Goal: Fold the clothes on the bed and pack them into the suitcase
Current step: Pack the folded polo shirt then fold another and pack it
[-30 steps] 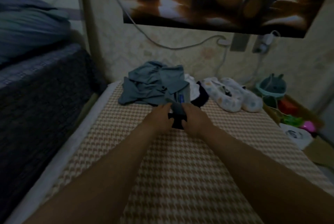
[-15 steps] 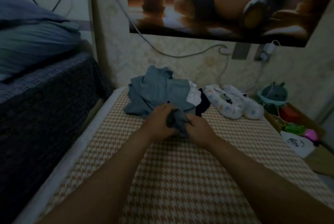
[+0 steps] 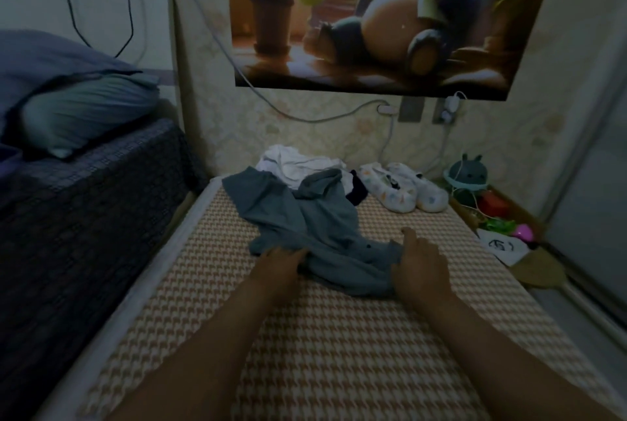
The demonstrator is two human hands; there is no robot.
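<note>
- The grey shirt (image 3: 305,227) had been a bunched lump in the pile at the far end of the bed (image 3: 339,369) a second earlier. Now it lay dragged out toward the middle, still rumpled, with its near hem facing the person.
- The hands had been pressed together on one small wad of it, and now they sat apart at the hem.
- The left hand (image 3: 281,264) had its fingers curled into the cloth at the left of the hem.
- The right hand (image 3: 420,264) was at the right end of the hem with cloth gathered at its thumb side and the forefinger sticking out straight. I honestly couldn't tell if it was pinching or just resting there.
- Pulling the shirt off had uncovered the white garment (image 3: 298,164) by the far edge, with a dark item (image 3: 356,190) beside it and the patterned slippers (image 3: 403,188) toward the far right corner.
- My read: this was the spreading-out step before the first fold, so nothing was folded yet, and no suitcase was in view.
</note>
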